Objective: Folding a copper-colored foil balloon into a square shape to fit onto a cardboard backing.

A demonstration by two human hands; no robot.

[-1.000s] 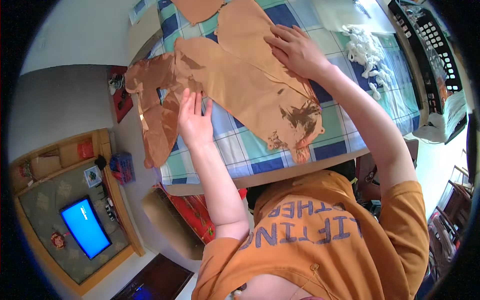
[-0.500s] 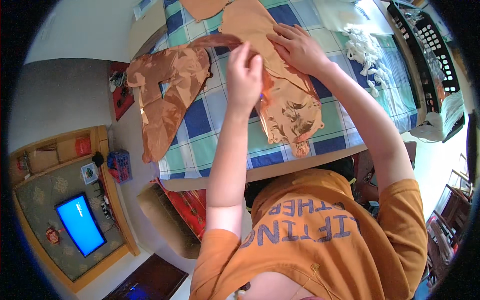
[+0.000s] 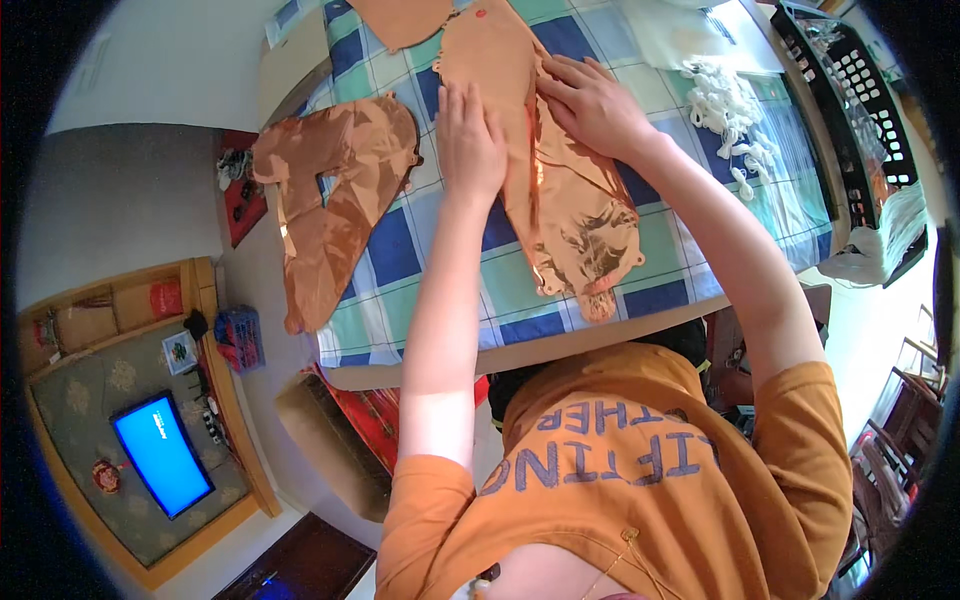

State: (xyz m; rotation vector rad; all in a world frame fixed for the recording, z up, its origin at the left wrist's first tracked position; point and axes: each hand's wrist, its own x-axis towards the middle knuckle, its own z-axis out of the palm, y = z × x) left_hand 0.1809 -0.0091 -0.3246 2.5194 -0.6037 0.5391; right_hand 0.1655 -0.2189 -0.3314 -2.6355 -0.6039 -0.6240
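Observation:
A flat copper-coloured foil balloon [image 3: 590, 220] lies lengthwise on the checked tablecloth [image 3: 385, 320], its near end crinkled and shiny with a short tab. My left hand [image 3: 472, 145] rests palm down on its left side, fingers stretched out. Across from it, my right hand [image 3: 597, 108] lies flat along the balloon's right edge, fingers extended. Neither hand grips anything. To the left sits another flat foil balloon [image 3: 345, 150], creased, with a small opening in it. Part of a third copper foil piece [image 3: 405, 22] shows at the far edge of the view.
White string [image 3: 722, 100] lies in a loose heap on the right, near a clear plastic sheet [image 3: 700, 35]. A black perforated basket [image 3: 862, 100] stands along the right edge. A cardboard box [image 3: 297, 65] is at the far left corner. Below the table's front is a red-lined carton [image 3: 365, 425].
A raised flap of foil has come down flat on the balloon. My left hand has moved slightly left and opened out from a pinch; my right hand has barely shifted.

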